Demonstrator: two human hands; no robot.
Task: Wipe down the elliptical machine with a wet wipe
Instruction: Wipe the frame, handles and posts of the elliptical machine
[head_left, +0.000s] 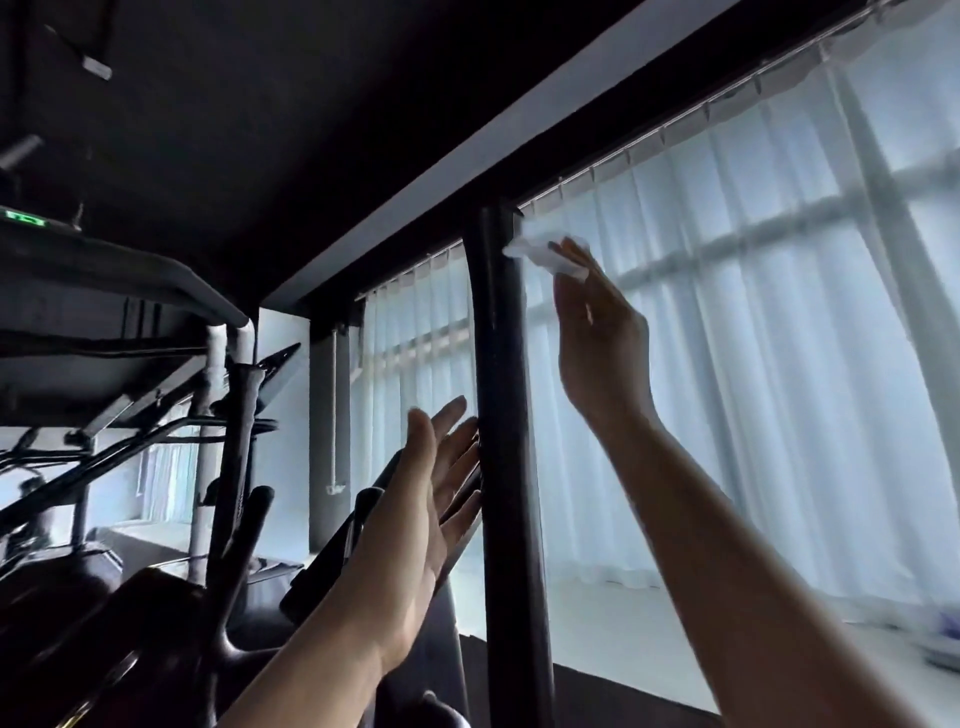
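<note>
A tall black handlebar of the elliptical machine (506, 426) rises through the middle of the view. My right hand (597, 332) is raised beside its top and pinches a white wet wipe (545, 254), whose edge touches the right side of the bar near the tip. My left hand (436, 493) is lower, on the bar's left side, with fingers straight and spread, the fingertips at or just touching the bar. The elliptical's dark console (343, 540) shows behind my left forearm.
White sheer curtains (753, 364) cover a bright window behind the bar. Other dark gym machines and bars (228, 467) crowd the left. A dark ceiling with a pale beam (467, 150) runs overhead. A pale sill (649, 623) lies below the curtains.
</note>
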